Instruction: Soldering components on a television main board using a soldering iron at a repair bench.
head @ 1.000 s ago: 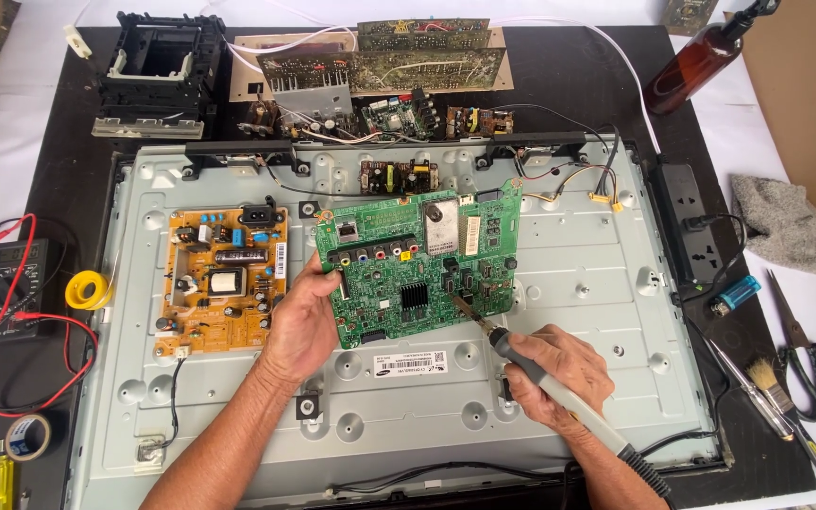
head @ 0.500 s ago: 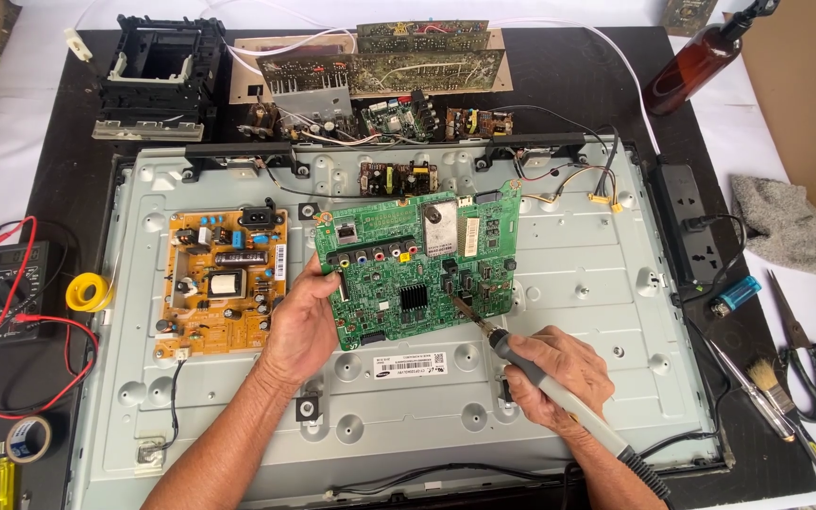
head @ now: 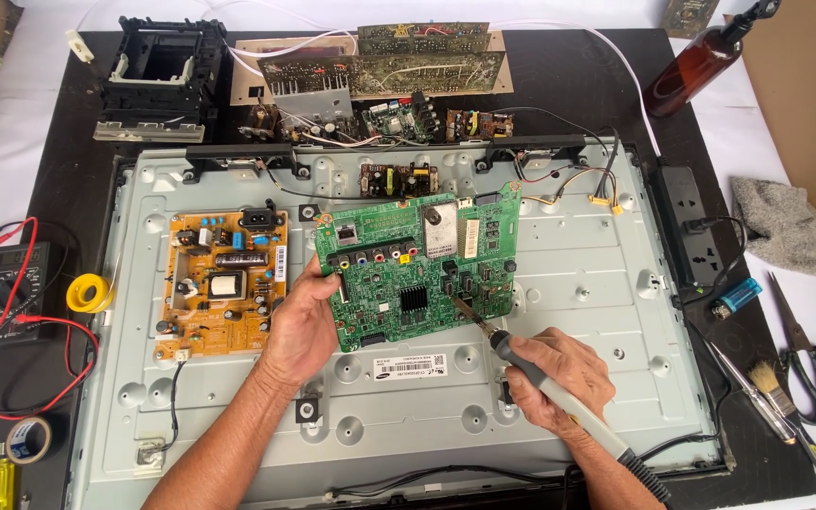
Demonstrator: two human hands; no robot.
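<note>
Nearest the camera, the right hand [head: 559, 378] is closed in a pen-like grip round a grey-handled soldering iron [head: 531, 373]; its cord trails off toward the bottom right. The iron's long axis runs diagonally from lower right up to upper left, tip pointing up-left and touching, or just over, the green circuit board [head: 417, 269] near its lower middle. The left hand [head: 299, 326] is curled on the board's lower-left edge, thumb on top, fingers under, holding it tilted up off the grey metal TV back panel [head: 578, 283]. So the board sits between the two hands, left hand touching it, right hand just below and right of it. A small white rectangular label [head: 410, 365] with dark print lies on the panel just below the board, between the hands. Bottom-left corner of the desk [head: 59, 198]: a yellow-handled tool [head: 0, 482] and a roll of tape [head: 28, 439]. Left of the board, an orange-brown power board [head: 224, 283] is fixed flat on the panel, with a white strip label on its right edge. Further left: a yellow solder spool [head: 92, 293] and a black multimeter [head: 11, 288] with red leads. On the right: scissors [head: 805, 349], a brush [head: 790, 416], a blue lighter [head: 739, 296], a grey cloth [head: 786, 222], a black power strip [head: 696, 236]. Far edge: a black plastic frame [head: 158, 76], several loose circuit boards [head: 408, 66], and a brown spray bottle [head: 701, 61] at top right.
</note>
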